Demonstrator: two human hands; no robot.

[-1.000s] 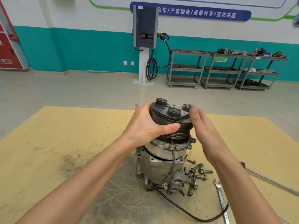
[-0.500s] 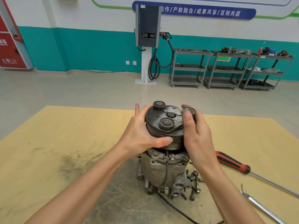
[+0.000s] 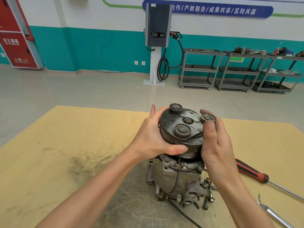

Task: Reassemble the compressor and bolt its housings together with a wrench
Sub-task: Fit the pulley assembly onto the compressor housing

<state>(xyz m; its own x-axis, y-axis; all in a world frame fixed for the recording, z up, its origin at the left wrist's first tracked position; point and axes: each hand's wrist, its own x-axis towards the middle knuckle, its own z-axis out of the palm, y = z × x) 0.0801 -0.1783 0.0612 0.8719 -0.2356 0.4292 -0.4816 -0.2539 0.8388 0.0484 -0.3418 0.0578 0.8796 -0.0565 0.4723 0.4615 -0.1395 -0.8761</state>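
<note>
A grey metal compressor body [image 3: 167, 176] stands upright on the yellow table [image 3: 69, 139]. Its dark grooved pulley and clutch plate [image 3: 182, 129] sit on top, tilted toward me. My left hand [image 3: 153, 140] wraps the pulley's left side, thumb across the grooves. My right hand [image 3: 215, 142] clasps the right side, thumb on the clutch face. Several loose bolts [image 3: 208, 193] lie at the body's right foot. A wrench [image 3: 273, 214] lies at the lower right, partly cut off by the frame edge.
A red-handled screwdriver [image 3: 251, 170] lies on the table to the right of my right wrist. A black cable [image 3: 182, 213] runs from the compressor toward me. Grey shelf carts [image 3: 238, 69] and a charging post [image 3: 157, 40] stand by the far wall.
Both hands have tipped the pulley so its face now turns toward me, and my right hand has closed tighter round its right side. The view has shifted, uncovering the screwdriver.
</note>
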